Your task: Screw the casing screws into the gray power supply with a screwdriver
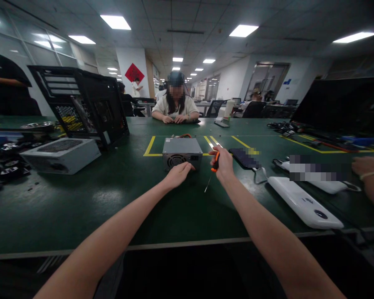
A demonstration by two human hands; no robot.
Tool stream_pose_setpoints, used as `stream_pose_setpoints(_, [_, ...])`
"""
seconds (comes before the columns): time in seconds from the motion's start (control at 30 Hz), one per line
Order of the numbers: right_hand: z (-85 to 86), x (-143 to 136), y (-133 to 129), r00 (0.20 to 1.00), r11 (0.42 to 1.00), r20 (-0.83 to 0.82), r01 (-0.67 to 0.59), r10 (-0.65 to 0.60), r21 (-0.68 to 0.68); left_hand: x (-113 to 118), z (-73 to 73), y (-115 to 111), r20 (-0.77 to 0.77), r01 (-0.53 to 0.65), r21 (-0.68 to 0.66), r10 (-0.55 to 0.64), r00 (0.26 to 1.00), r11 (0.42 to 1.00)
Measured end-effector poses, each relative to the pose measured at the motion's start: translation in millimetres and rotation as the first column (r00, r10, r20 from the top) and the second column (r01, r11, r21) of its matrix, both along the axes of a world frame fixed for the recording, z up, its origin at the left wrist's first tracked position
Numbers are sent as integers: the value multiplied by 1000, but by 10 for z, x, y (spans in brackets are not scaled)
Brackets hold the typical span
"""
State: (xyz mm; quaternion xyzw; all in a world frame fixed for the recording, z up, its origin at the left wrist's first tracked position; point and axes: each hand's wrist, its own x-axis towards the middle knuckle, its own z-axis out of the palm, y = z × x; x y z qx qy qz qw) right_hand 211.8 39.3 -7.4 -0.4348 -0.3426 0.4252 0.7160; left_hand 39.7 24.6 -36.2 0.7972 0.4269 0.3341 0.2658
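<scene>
A grey computer power supply (182, 145) sits on the green table in front of me, its fan grille and socket facing me. My left hand (178, 174) lies against the lower front of it, fingers stretched to the right; the thumb is hidden. To the right of the box, my right hand (223, 161) is closed around the orange and black handle of a screwdriver (216, 162). Its thin shaft slants down and left, with the tip close above the table and apart from the power supply.
At left stand a black computer case (90, 104) and another power supply (62, 153). On the right lie a dark phone (244, 158), a white device (303, 201) and another person's hand (369, 166). A person (176, 99) sits across the table. Yellow tape (149, 146) marks the tabletop.
</scene>
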Motion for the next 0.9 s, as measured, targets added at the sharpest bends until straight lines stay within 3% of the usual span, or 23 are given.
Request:
stream_pose_setpoints(0.23, [-6, -43, -34, 999, 999, -44, -26, 28, 41, -10, -113, 98, 215, 196, -258, -142, 966, 946])
stream_pose_setpoints(0.4, [10, -18, -51, 995, 998, -86, -46, 49, 33, -104, -54, 89, 497, 286, -388, -63, 865, 876])
stream_pose_setpoints(0.5, [40, -8, -82, 989, 997, -134, -63, 68, 39, -252, 31, 58, 536, 280, -379, -38, 844, 882])
stream_pose_setpoints(0.57, [69, -6, -117, 979, 995, -181, -81, 92, 66, -367, 79, 38, 438, 214, -315, -58, 897, 925])
stream_pose_setpoints(0.67, [114, -15, -187, 973, 983, -197, -87, 118, 163, -507, 96, 32, 90, 109, -120, -98, 991, 987])
stream_pose_setpoints(0.77, [151, -38, -259, 980, 959, -148, -89, 132, 267, -572, 59, 44, -165, 130, 61, -118, 979, 990])
stream_pose_setpoints(0.9, [170, -72, -319, 988, 944, -89, -96, 130, 315, -580, 18, 50, -281, 207, 91, -174, 944, 974])
